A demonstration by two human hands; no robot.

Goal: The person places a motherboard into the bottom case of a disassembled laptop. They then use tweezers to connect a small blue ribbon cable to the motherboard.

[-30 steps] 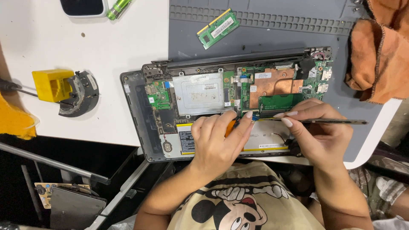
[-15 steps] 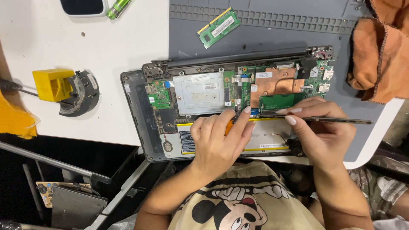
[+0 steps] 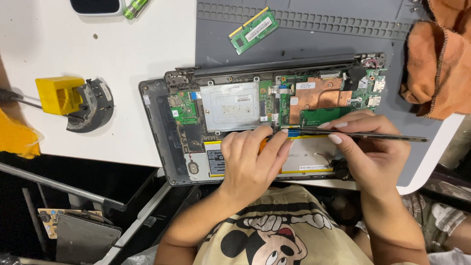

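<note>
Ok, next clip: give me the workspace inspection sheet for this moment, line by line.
Surface: white table with a grey work mat on its right part.
Job's things: opened laptop with boards, metal plate and battery exposed; slim dark tool; orange-handled tool, mostly hidden.
Clutter: loose green memory module on the mat; orange cloth; yellow block with a round dark part.
Hands: left hand grips the orange-handled tool over the battery; right hand holds the slim dark tool, its tip near the blue connector.
Cables: thin wires on the battery.
Surroundings: dark shelving and a loose circuit board below the table edge.
</note>
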